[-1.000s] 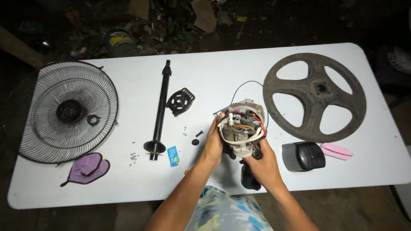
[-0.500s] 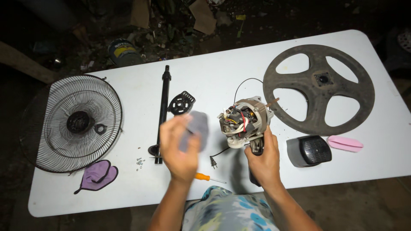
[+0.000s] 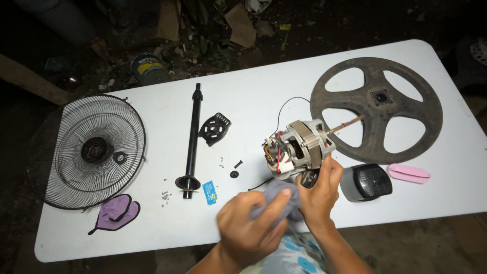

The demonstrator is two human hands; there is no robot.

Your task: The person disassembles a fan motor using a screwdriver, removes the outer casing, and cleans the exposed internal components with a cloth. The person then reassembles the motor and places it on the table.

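Fan grille: lies flat at the left edge of the worktop, partly overhanging it; a purple mitt-shaped cloth sits just below it
Black pole: lies left of centre, long axis running top to bottom of the frame, flared foot at the lower end
Small parts: loose screws, a small blue packet and a black bracket lie near the pole, all apart from the hands
Left hand: lower centre of the frame, grip clenched around a grey rag, pressed up towards the underside of the motor
Fan motor: centre of the frame, lifted clear of the worktop, just above the rag
Right hand: grip grasping the motor's black lower mount from beneath
Motor axis: long axis runs lower left to upper right; the thin shaft points to the upper right, towards the dark wheel-shaped base, and the wired end points lower left
Risk, wires: in my judgement the rag could snag the exposed coloured wires at the rear end and tug one loose, since it works close beside them
Risk, drop: held by one hand at the mount only, the heavy motor might tip or slip onto the worktop
Risk, small parts: a dragging forearm could sweep the screws off the edge
Right side: a grey cover and a pink case lie near the right hand
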